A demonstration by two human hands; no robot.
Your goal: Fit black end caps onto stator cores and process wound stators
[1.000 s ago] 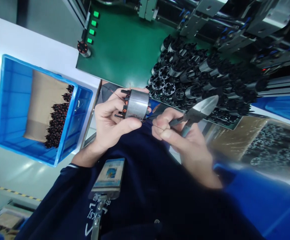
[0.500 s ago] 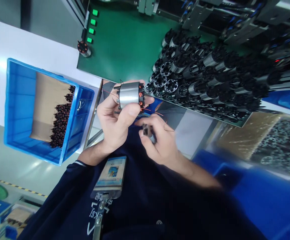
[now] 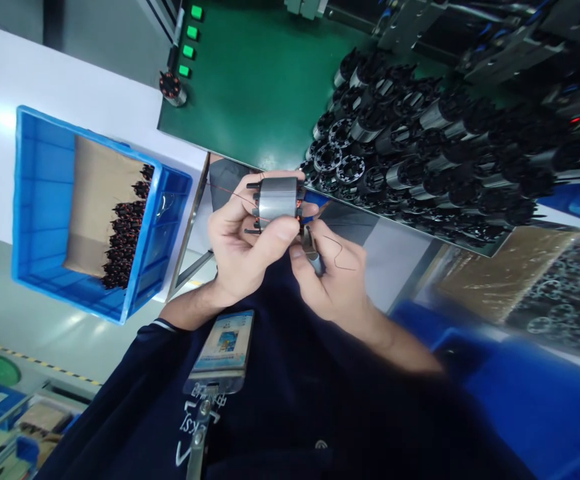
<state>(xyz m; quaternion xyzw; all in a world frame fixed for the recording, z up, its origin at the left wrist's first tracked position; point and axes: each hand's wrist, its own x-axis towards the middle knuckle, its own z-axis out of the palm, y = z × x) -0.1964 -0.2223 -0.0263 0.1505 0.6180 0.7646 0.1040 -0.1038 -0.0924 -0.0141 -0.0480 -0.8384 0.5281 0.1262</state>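
Note:
My left hand [image 3: 240,243] is wrapped round a silver motor stator [image 3: 276,200] with black end caps and copper windings, held in front of my chest. My right hand [image 3: 333,280] is closed on a pair of cutters [image 3: 311,250], whose metal tip points up at the stator's lower end. Thin copper wire [image 3: 337,257] loops over my right fingers. The cutter's handles are hidden inside my palm.
Several black and silver stators [image 3: 410,153] are heaped on a green bench top [image 3: 250,87]. A blue crate [image 3: 90,207] with cardboard and more wound stators stands at left. Green buttons [image 3: 190,40] sit at the bench's far corner. A badge [image 3: 223,347] hangs on my chest.
My right hand turned the cutters from pointing right and away to pointing up at the stator, and moved in close under it. My left hand rotated the stator.

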